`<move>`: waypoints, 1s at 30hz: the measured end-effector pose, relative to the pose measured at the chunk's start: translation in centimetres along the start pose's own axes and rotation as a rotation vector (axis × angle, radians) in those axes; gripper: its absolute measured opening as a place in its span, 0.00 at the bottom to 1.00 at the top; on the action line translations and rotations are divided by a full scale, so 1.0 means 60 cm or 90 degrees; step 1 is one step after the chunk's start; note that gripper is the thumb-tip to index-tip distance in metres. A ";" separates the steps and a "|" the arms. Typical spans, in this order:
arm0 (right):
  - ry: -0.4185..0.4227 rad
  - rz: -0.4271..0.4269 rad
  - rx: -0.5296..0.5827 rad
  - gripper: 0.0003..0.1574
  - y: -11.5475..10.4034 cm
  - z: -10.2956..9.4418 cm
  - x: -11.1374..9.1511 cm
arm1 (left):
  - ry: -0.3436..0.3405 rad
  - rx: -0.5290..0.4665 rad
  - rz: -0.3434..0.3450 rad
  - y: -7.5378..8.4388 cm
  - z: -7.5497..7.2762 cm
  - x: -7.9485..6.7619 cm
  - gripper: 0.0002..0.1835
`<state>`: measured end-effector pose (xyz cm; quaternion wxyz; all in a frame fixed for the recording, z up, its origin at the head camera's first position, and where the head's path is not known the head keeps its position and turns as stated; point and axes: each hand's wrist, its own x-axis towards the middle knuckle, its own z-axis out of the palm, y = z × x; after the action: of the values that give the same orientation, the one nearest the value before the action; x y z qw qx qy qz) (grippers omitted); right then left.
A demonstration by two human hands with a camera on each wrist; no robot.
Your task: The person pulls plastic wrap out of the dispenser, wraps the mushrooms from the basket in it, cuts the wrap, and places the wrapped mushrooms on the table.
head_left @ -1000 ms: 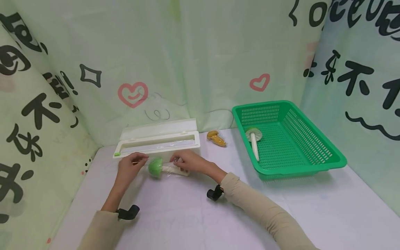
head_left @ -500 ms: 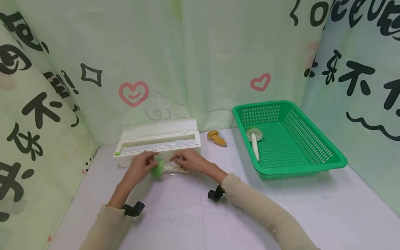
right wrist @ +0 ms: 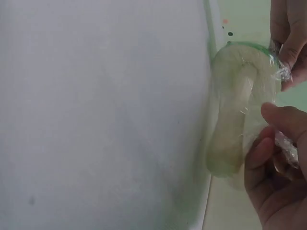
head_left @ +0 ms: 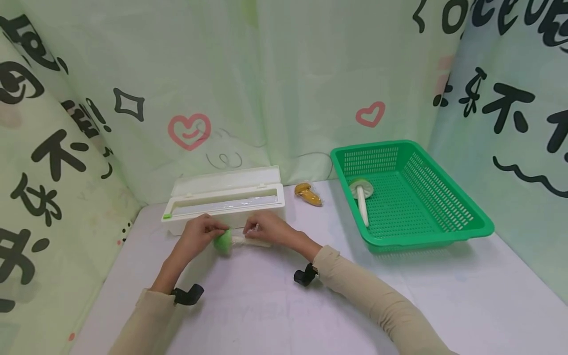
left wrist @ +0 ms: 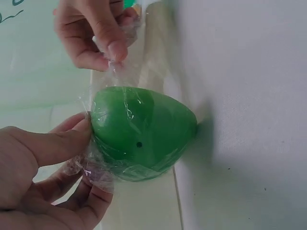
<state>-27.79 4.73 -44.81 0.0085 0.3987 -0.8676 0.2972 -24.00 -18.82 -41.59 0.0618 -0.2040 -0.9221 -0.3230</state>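
A toy mushroom (head_left: 223, 243) with a green cap and pale stem lies on its side on the table, loosely wrapped in clear cling film (left wrist: 115, 72). My left hand (head_left: 201, 235) pinches bunched film at the edge of the cap. Further along, my right hand (head_left: 268, 230) has film gathered between thumb and fingers beside the stem. The right wrist view shows the stem (right wrist: 228, 139) through the film, with the underside of the cap at its far end. In the left wrist view the cap (left wrist: 148, 124) fills the middle, creased film stretched over it.
Just behind the hands stands a white cling film dispenser (head_left: 241, 217), its lid (head_left: 226, 178) raised. To its right lies a film-wrapped yellow-brown mushroom (head_left: 308, 194). A green basket (head_left: 437, 242) at the right holds another green-capped mushroom (head_left: 361, 189). Printed curtains (head_left: 306, 64) enclose the table.
My left hand has moved right, from beside the mushroom to the edge of its cap, and now pinches film there. My right hand has stayed nearly in place by the stem.
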 end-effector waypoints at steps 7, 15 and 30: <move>0.082 -0.032 -0.072 0.03 -0.011 -0.006 -0.020 | 0.111 0.023 0.077 0.011 0.029 -0.006 0.04; 0.108 -0.019 -0.115 0.03 -0.011 -0.023 -0.044 | 0.134 0.046 0.155 0.016 0.053 -0.007 0.09; 0.129 -0.022 -0.105 0.06 -0.005 -0.020 -0.049 | 0.118 0.110 0.090 0.041 0.095 0.002 0.12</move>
<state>-25.84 7.22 -44.37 0.1338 0.3794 -0.8767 0.2635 -22.97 -13.53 -44.65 0.1870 -0.2317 -0.9201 -0.2546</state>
